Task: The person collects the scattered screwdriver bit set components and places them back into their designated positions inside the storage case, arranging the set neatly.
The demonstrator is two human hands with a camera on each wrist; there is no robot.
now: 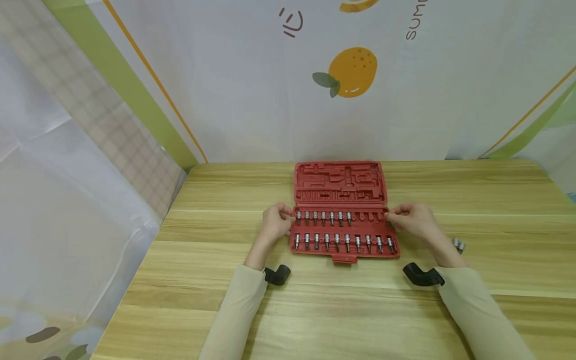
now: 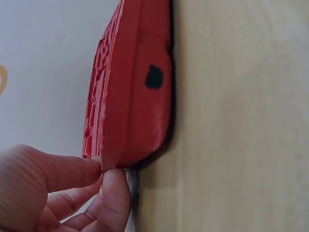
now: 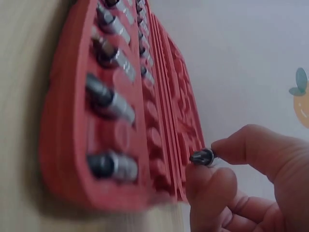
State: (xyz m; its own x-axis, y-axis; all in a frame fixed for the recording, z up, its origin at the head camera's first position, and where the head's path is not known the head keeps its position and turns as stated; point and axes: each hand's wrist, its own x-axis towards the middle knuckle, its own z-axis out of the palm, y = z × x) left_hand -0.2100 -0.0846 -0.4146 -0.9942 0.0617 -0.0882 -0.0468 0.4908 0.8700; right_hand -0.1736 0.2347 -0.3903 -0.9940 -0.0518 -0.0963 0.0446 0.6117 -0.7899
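An open red plastic case [image 1: 366, 229] lies on the wooden table, its lid folded back toward the wall. Two rows of silver bit sockets [image 1: 337, 242] fill its base, except for several vacant slots at the right of the back row. My left hand [image 1: 275, 221] pinches the case's left rim between thumb and fingers, seen close in the left wrist view. My right hand [image 1: 416, 220], at the case's right edge near those slots, pinches one bit socket [image 3: 203, 156] between thumb and fingertip, its dark tip showing.
A couple of loose bit sockets [image 1: 459, 245] lie on the table [image 1: 342, 310] beside my right wrist. Black wrist mounts [image 1: 423, 276] jut out at both cuffs. Behind the table hangs a white cloth [image 1: 252, 90] with a printed orange.
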